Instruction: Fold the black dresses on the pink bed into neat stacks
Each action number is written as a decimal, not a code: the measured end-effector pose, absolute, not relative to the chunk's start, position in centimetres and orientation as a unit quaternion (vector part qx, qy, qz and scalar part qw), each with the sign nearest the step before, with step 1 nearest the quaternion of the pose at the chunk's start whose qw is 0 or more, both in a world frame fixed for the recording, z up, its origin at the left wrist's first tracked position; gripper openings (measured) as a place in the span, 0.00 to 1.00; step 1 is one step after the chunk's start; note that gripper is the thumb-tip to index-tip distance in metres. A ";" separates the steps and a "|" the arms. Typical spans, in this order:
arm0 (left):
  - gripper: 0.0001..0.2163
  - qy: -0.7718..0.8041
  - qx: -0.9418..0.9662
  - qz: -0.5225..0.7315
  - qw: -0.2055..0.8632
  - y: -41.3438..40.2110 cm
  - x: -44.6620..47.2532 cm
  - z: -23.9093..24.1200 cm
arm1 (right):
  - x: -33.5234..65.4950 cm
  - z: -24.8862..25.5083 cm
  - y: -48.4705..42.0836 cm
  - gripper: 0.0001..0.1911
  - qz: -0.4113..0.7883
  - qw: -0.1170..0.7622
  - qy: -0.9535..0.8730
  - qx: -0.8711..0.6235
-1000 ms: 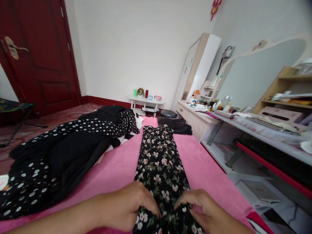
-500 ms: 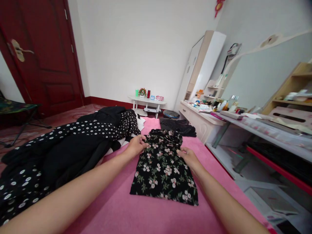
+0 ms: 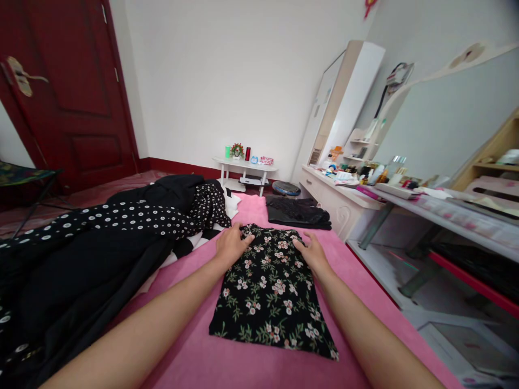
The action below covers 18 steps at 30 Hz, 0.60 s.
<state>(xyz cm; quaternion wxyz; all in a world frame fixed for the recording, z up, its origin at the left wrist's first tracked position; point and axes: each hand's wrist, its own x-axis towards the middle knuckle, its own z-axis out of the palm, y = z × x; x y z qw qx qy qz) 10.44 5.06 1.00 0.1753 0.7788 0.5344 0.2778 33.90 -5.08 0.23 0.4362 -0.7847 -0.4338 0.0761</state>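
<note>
A black garment with pink-white flowers and green leaves (image 3: 275, 286) lies folded into a flat panel in front of me. My left hand (image 3: 232, 247) is at its far left corner, thumb over the cloth and fingers around the edge. At the far right corner, my right hand (image 3: 312, 253) has its thumb on the fabric, with the other fingers along the outer side; part of their grip is hidden. Just beyond the panel, dark folded clothes (image 3: 298, 212) lie in a flat stack.
Pink bedding (image 3: 182, 324) spreads under the clothes. On the left is a heap of black and polka-dot clothes (image 3: 133, 221). A dressing table (image 3: 336, 194) with bottles stands to the right, and a small white table (image 3: 245, 163) is by the far wall. A red door (image 3: 73, 97) is at left.
The bunched far end of the floral garment now lies flat with a straighter edge. My hands have shifted onto its far corners, and the view has moved slightly.
</note>
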 end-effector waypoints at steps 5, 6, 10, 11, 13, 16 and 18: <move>0.15 0.503 0.768 0.342 0.199 5.8 12.5 -0.4 | 32.0 -0.3 -3.6 0.20 0.022 0.382 -0.477 -0.791; 0.11 0.481 0.767 0.372 0.205 5.8 12.5 -0.4 | 31.5 -0.1 -3.6 0.18 0.006 0.385 -0.482 -0.787; 0.06 0.410 0.745 0.497 0.173 6.2 11.8 0.3 | 29.8 2.0 -2.9 0.15 -0.079 0.432 -0.535 -0.721; 0.06 0.414 0.746 0.498 0.155 6.4 11.6 0.5 | 29.7 2.4 -2.6 0.15 -0.092 0.422 -0.538 -0.724; 0.05 0.458 0.762 0.438 0.131 7.1 11.2 0.5 | 29.9 2.4 -2.0 0.12 -0.093 0.368 -0.520 -0.765; 0.09 0.538 0.774 0.316 0.105 8.0 10.7 0.0 | 30.9 1.0 -1.4 0.13 -0.079 0.287 -0.456 -0.839; 0.18 0.572 0.763 0.289 0.081 8.3 10.7 -0.3 | 31.4 -0.1 -1.2 0.22 -0.089 0.274 -0.409 -0.866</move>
